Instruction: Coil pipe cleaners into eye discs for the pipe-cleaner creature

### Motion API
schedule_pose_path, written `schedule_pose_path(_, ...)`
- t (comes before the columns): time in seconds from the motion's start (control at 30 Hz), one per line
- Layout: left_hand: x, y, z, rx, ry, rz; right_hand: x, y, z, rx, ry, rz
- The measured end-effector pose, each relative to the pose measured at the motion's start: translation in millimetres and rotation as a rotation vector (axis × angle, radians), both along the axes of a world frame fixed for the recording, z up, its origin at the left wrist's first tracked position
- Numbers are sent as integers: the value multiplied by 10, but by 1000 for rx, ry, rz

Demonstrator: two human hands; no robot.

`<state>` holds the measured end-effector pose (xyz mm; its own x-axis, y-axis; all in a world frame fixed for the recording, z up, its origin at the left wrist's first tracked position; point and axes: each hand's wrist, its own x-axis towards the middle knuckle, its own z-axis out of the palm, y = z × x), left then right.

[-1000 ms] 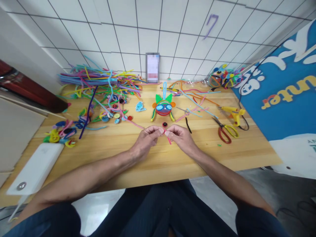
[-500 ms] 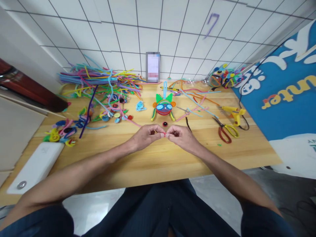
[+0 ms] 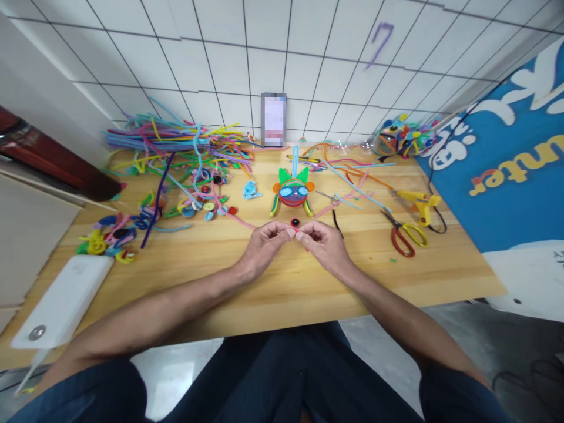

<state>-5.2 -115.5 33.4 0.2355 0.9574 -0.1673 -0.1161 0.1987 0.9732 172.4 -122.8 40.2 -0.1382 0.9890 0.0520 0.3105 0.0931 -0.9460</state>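
My left hand (image 3: 269, 242) and my right hand (image 3: 324, 242) meet fingertip to fingertip over the front middle of the table. Both pinch a short red pipe cleaner (image 3: 307, 249), mostly covered by the fingers, with one end showing under my right hand. Just beyond the fingertips lies a red and black button-like disc (image 3: 295, 222). Farther back sits a pipe-cleaner figure (image 3: 294, 198) with green pointed ears, blue eyes, orange sides and a light-blue loop on top. A short black pipe cleaner (image 3: 337, 223) rests beside my right hand.
Scissors (image 3: 403, 235) and a yellow glue gun (image 3: 416, 202) lie to the right. Pipe cleaners (image 3: 154, 138) are heaped at the back left, with coiled pieces (image 3: 117, 232) nearer. A white power bank (image 3: 64, 299) lies front left; a phone (image 3: 274, 119) leans on the wall.
Both hands have shifted slightly away from me, closer to the disc, still pinching the red pipe cleaner. One end of it now shows below my right hand.
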Motion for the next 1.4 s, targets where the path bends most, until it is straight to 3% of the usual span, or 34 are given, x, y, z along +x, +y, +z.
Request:
schedule_pose_path(0.1, -22, 20, -33, 25, 18, -55, 22, 23, -31, 12, -12, 7)
schedule_pose_path(0.23, -156, 129, -10, 295, 259, -239, 87, 53, -2, 139, -207, 91)
schedule_pose_path(0.33, -228, 197, 42, 483, 434, -297, 109, 57, 57, 272, -391, 163)
schedule_pose_path(0.4, -239, 210, 63, 530, 482, -314, 110, 53, 84, 341, -461, 185)
schedule_pose_path(0.57, -194, 165, -2, 430, 396, -223, 104, 44, 70, 344, -472, 123)
schedule_pose_path(0.73, -103, 112, -100, 200, 92, -117, 66, 39, 10, 282, -349, 38)
schedule_pose_path(0.87, -66, 86, -111, 23, 18, -109, 56, 50, -11, 186, -218, 23)
schedule_pose_path(0.93, -87, 98, -97, 54, 42, -153, 76, 64, -4, 147, -204, 55)
schedule_pose_path(1.13, -219, 220, -25, 402, 367, -341, 133, 109, 55, 207, -338, 163)
schedule_pose_path(1.23, -232, 254, -21, 383, 358, -328, 132, 121, 96, 216, -339, 167)
schedule_pose_path(1.4, -177, 240, -46, 194, 177, -251, 126, 120, 112, 127, -254, 103)
